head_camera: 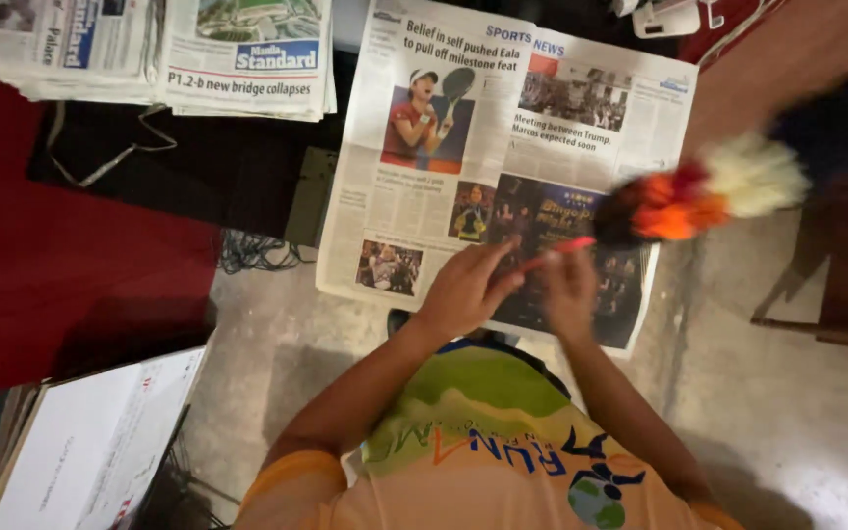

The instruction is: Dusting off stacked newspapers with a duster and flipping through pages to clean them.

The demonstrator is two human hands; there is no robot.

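Observation:
A feather duster [699, 196] with black, orange and white feathers and a thin pink handle [561, 248] hovers, blurred, over an open newspaper [463, 128] spread on the floor. My right hand [569, 294] is closed around the handle from below. Fingers of my left hand [463, 292] pinch the handle's near end. Both hands are above the newspaper's lower edge, in front of my orange and green shirt [483, 442].
Two stacks of folded newspapers [159, 49] lie at the top left beside a black mat [198, 167] and red carpet [51, 275]. A white board [90, 451] leans at the bottom left. Dark wooden furniture [836, 275] stands on the right, on the concrete floor [768, 393].

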